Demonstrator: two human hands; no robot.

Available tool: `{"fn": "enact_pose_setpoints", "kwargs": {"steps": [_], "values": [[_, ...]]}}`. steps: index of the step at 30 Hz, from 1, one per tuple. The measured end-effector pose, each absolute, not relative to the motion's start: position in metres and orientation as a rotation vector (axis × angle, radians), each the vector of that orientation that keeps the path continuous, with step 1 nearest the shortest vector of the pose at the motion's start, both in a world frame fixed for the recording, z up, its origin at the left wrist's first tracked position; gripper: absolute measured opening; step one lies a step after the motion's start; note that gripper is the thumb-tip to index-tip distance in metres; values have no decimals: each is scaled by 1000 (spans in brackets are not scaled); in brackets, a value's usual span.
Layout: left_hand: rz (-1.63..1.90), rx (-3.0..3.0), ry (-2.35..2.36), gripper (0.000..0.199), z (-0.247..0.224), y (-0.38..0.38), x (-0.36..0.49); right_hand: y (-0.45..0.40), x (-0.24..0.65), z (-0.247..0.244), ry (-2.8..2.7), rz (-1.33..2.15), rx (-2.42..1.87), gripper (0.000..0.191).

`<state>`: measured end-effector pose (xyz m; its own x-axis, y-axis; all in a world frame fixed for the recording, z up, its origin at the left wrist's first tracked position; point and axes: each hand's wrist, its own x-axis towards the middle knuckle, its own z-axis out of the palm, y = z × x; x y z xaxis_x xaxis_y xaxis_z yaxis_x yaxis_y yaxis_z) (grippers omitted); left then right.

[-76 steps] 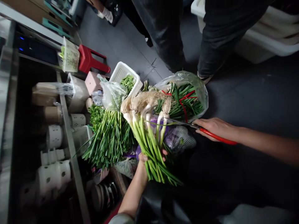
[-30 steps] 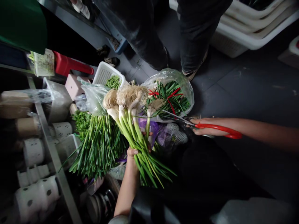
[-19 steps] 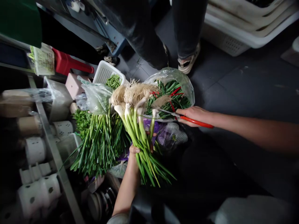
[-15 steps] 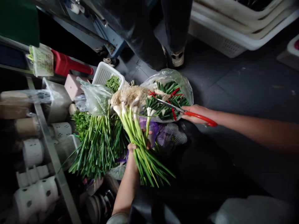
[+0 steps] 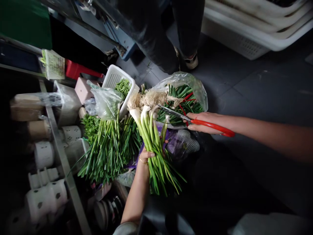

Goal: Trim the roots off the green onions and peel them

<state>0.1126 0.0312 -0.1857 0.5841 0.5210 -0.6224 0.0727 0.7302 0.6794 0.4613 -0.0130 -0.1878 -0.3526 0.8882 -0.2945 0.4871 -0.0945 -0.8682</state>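
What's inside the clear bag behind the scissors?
Green leaves, red ties and, on top, a pale root clump. The scissors and the spring onions in the left hand cover part; anything beneath is hidden.

Scallions point(image 5: 154, 140) are in the left grip point(image 5: 147, 154), scissors point(image 5: 197, 122) in the right grip point(image 5: 207, 118), blades point(image 5: 174, 113) up by the roots point(image 5: 153, 98). Behind those there's a bag point(image 5: 204, 94) with greens point(image 5: 182, 90) in it, beans point(image 5: 123, 86) in a basket point(image 5: 111, 78) back left, another bunch point(image 5: 101, 153) just left, then the shelf point(image 5: 64, 156) further left.

Bare left hand point(image 5: 147, 155) grips, thumb in front; left forearm point(image 5: 137, 192) slants up from below. Bare right hand point(image 5: 204, 122) also grips; right forearm point(image 5: 259, 133) extends to right.
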Motion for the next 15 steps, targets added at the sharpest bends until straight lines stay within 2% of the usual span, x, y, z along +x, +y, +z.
{"fn": "enact_pose_setpoints", "kwargs": {"steps": [5,7,9,11,15], "values": [[163,893,938,54,-194,32,113,-19,457,-201,-1508,1863,-1504,38],[156,876,925,53,-196,28,111,-26,459,-206,-1591,1762,-1571,34],[210,771,895,55,-198,25,110,-35,463,-209,-1781,1521,-1689,28],[267,663,864,60,-199,23,108,-44,468,-210,-1894,1345,-1770,30],[336,591,888,70,-199,26,102,-58,474,-206,-1912,1394,-1738,35]]}}
